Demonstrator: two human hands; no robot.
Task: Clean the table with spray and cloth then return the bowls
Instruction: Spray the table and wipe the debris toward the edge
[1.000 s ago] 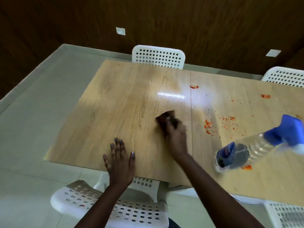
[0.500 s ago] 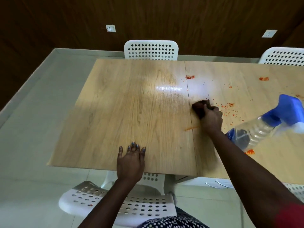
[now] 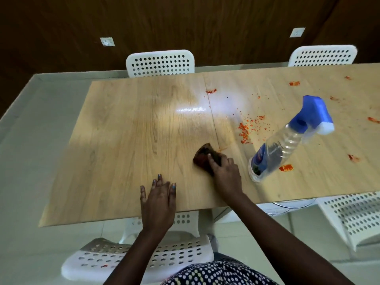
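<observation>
My right hand (image 3: 224,171) presses a dark cloth (image 3: 203,155) onto the wooden table (image 3: 127,140), just left of the seam between the two tabletop panels. My left hand (image 3: 158,199) rests flat, fingers straight, on the table near its front edge. A clear spray bottle (image 3: 287,138) with a blue and white trigger head stands right of the cloth. Red-orange crumbs (image 3: 245,130) and smears are scattered over the right panel; one smear (image 3: 286,167) lies beside the bottle's base. No bowls are in view.
White perforated chairs stand around the table: one behind it (image 3: 160,62), one at the back right (image 3: 322,55), one under my arms (image 3: 135,258) and one at the front right (image 3: 353,217). A dark wooden wall rises behind.
My right hand has dragged the cloth back left and toward me, from the crumbs on the right panel to the seam. The left hand stays flat at the front edge.
</observation>
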